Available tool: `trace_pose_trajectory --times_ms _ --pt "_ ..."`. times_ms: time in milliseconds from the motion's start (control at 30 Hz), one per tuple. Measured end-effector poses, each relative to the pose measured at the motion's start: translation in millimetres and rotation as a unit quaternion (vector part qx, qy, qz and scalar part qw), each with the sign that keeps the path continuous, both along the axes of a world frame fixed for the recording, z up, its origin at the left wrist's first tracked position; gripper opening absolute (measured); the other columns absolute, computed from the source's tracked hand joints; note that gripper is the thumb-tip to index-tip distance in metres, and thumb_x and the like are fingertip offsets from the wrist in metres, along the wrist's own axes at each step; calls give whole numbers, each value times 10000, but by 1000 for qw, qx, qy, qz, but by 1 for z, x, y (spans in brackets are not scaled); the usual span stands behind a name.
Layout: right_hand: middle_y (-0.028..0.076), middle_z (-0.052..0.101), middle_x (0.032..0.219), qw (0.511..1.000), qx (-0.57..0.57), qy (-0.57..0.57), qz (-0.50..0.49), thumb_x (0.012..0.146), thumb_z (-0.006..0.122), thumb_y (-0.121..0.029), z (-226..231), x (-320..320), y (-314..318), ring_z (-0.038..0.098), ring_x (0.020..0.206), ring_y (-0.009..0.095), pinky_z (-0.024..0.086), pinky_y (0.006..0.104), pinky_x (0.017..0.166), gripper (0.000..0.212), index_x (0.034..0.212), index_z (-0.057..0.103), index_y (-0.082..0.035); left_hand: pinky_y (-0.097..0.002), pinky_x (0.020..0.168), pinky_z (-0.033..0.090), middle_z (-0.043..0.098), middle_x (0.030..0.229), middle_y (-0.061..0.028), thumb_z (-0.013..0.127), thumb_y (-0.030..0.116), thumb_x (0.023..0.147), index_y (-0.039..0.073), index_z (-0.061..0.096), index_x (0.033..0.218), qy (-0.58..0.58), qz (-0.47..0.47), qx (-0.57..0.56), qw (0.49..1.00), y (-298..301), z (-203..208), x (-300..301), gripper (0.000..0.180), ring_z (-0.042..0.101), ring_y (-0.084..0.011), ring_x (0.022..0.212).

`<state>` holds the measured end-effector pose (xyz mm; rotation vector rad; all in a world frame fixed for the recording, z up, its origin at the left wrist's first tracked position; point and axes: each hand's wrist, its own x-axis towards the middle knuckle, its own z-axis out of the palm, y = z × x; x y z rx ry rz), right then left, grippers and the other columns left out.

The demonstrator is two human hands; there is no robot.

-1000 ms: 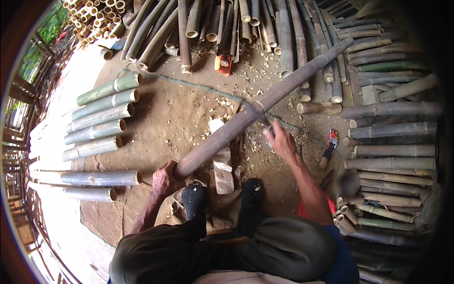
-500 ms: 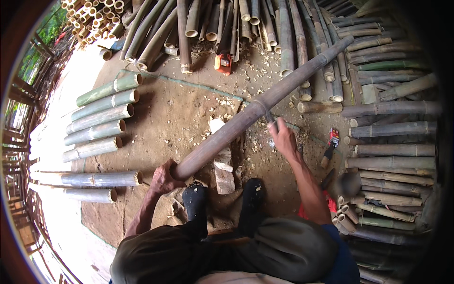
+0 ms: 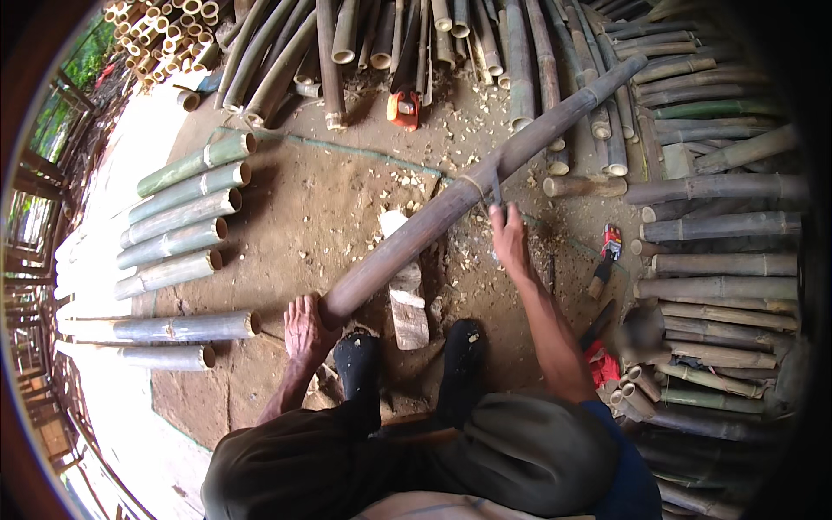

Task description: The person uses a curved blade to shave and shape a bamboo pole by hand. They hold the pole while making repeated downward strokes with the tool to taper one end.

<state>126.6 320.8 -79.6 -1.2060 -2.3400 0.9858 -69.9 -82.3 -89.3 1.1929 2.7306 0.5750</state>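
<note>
A long brown bamboo pole (image 3: 416,232) slants from near my left foot to the far right, crossing over a pale split wood block (image 3: 409,314). My left hand (image 3: 305,331) holds its near end, fingers against the side of the tube. In my right hand (image 3: 511,238) is a knife (image 3: 497,184), gripped by its handle. The narrow dark blade stands against the pole's right side, just beyond a ringed node. Most of the handle is hidden by my fingers.
Cut green bamboo lengths (image 3: 192,192) lie at left. More poles (image 3: 333,69) are piled at the far side, with an orange-handled tool (image 3: 404,110) among them. Bamboo stacks (image 3: 724,264) line the right, near a brush-like tool (image 3: 604,262). Shavings litter the floor.
My right hand has shifted slightly up and left, and the blade now shows more fully against the pole. My left hand has turned, its fingers straighter at the pole's end.
</note>
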Motion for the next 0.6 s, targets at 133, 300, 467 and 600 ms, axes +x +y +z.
trace_pose_trajectory --times_ms 133,300,467,600 --pt "65 626 741 969 121 -84 200 1099 565 -477 -5 25 -4 560 536 185 413 389 410 386 1123 519 -94 -501 873 552 677 1043 -176 922 331 672 45 628 1188 -114 -14 10 993 0 6 -8 659 687 -385 983" --pt "78 625 762 993 28 -72 86 1094 576 -482 -2 11 11 582 566 203 442 405 441 407 1150 554 -79 -498 920 575 728 1119 -201 931 283 607 42 642 1240 -213 -26 -37 976 -11 10 -13 737 727 -398 1043" --pt "120 649 805 993 -50 -94 -47 1106 568 -447 35 22 13 636 682 243 527 437 621 447 1231 612 -20 -484 944 577 754 1118 -201 959 308 567 32 676 1248 -287 -53 -37 956 0 16 -19 787 739 -393 1046" --pt "-9 546 684 984 33 -93 145 1129 510 -429 30 27 10 444 466 121 357 323 367 349 1055 519 -88 -463 908 572 769 1058 -213 967 321 556 15 718 1199 -324 -84 -13 942 -1 6 -31 754 751 -374 1010"
